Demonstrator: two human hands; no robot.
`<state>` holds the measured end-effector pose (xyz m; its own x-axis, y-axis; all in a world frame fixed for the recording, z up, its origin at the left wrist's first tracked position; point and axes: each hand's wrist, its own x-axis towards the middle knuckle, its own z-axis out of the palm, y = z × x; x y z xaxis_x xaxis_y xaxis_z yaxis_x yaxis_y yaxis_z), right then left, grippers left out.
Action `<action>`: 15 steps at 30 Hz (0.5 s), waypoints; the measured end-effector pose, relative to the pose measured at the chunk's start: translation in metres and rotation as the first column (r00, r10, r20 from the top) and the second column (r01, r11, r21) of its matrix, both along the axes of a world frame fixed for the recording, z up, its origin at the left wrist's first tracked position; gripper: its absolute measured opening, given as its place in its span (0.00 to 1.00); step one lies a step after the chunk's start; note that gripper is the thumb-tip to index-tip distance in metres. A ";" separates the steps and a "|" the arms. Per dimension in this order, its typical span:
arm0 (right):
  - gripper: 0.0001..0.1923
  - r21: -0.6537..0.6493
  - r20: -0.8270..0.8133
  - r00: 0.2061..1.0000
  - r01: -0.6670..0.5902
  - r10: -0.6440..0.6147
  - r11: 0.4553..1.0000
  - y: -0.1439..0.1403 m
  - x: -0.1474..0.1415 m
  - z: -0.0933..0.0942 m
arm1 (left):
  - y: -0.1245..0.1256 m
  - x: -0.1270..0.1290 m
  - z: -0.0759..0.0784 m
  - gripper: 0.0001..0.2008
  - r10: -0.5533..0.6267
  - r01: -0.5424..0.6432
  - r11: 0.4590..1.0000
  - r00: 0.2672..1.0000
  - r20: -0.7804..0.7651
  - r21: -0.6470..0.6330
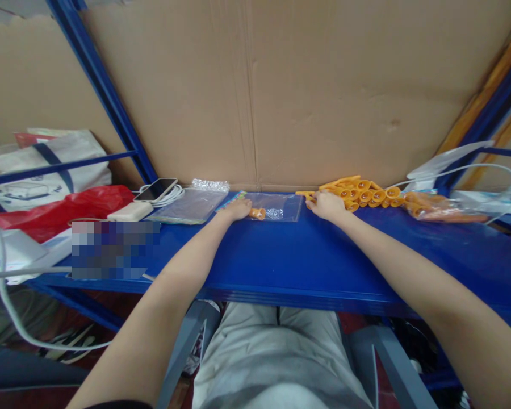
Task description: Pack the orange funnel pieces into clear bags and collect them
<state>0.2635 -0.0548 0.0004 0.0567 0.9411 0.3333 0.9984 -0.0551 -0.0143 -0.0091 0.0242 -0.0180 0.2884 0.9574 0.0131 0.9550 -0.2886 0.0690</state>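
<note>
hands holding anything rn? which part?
Left hand pinches a small orange piece at its end, over the clear bag. Right hand rests on the near end of the orange pile; grip unclear.

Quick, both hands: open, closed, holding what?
Left hand: on the clear bag, touching an orange piece.
Right hand: grasping orange pieces.

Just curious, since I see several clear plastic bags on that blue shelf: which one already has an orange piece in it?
The flat clear bag between the left hand and right hand; an orange piece lies at its left end. The stack of bags further left shows none.
</note>
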 end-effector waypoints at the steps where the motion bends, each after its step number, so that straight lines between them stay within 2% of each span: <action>1: 0.22 -0.030 0.006 1.000 -0.001 0.001 1.000 0.002 0.001 -0.003 | 0.001 0.000 -0.001 0.28 0.003 -0.003 1.000 1.000 0.003 0.002; 4: 0.24 -0.059 0.004 1.000 -0.006 0.006 0.998 0.008 0.003 -0.010 | 0.000 0.000 -0.002 0.28 0.008 -0.008 1.000 1.000 -0.007 0.008; 8: 0.28 0.006 -0.024 0.999 -0.024 0.024 1.000 0.013 0.001 -0.015 | -0.003 0.002 -0.002 0.29 0.045 -0.045 0.998 0.999 0.000 0.032; 12: 0.22 0.014 -0.096 0.995 0.001 0.001 1.000 0.012 -0.002 -0.015 | -0.006 0.003 -0.002 0.29 0.065 -0.066 0.997 0.997 0.034 0.039; 15: 0.22 0.041 -0.205 0.979 0.016 -0.007 0.999 0.009 0.000 -0.007 | -0.007 0.003 -0.001 0.28 0.053 -0.055 0.998 0.998 0.037 0.042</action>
<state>0.2631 -0.0460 -0.0069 0.1384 0.9254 0.3527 0.9734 -0.0614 -0.2209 -0.0065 0.0172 -0.0188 0.2348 0.9700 0.0638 0.9664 -0.2400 0.0922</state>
